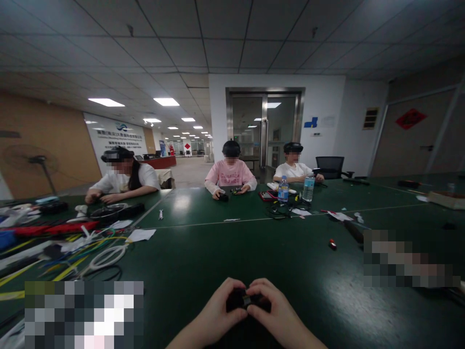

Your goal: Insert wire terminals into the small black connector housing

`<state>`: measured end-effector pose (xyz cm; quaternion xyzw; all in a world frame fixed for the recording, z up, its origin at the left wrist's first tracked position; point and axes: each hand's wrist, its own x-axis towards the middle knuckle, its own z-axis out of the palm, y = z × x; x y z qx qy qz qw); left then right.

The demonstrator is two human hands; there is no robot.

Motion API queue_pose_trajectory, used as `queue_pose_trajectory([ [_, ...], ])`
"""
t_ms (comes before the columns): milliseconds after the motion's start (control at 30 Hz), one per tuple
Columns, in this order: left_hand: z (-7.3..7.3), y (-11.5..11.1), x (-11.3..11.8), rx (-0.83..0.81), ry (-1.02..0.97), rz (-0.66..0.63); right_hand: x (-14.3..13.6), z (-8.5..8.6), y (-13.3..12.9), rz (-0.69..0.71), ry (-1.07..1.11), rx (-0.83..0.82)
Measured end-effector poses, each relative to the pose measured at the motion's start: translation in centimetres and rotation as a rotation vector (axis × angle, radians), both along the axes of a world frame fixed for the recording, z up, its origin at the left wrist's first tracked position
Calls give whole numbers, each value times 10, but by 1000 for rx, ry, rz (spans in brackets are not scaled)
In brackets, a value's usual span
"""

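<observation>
Near the bottom centre, my left hand [218, 310] and my right hand [274, 308] meet over the green table [203, 257]. Both have their fingers wrapped round a small black object [247, 300] with a lighter, metallic-looking part in its middle. The left holds one end and the right holds the other, with fingertips almost touching above it. What the object is cannot be made out, as the fingers cover much of it.
Cables [109, 257], papers [141, 235] and tools crowd the left side. Three people sit across the table. Bottles [308, 188], a small red item [332, 244] and a cardboard box [446, 199] stand or lie further right.
</observation>
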<state>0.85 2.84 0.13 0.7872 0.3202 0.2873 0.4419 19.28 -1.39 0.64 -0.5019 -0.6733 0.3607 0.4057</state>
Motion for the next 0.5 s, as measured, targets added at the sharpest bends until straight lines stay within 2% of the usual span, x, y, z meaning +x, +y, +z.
queue_pose_trajectory([
  [167, -3, 2, 0, -78, -14, 3, 0, -1, 1, -4, 5, 2],
  [500, -4, 3, -1, -83, 43, 26, 2, -5, 2, 2, 4, -21],
])
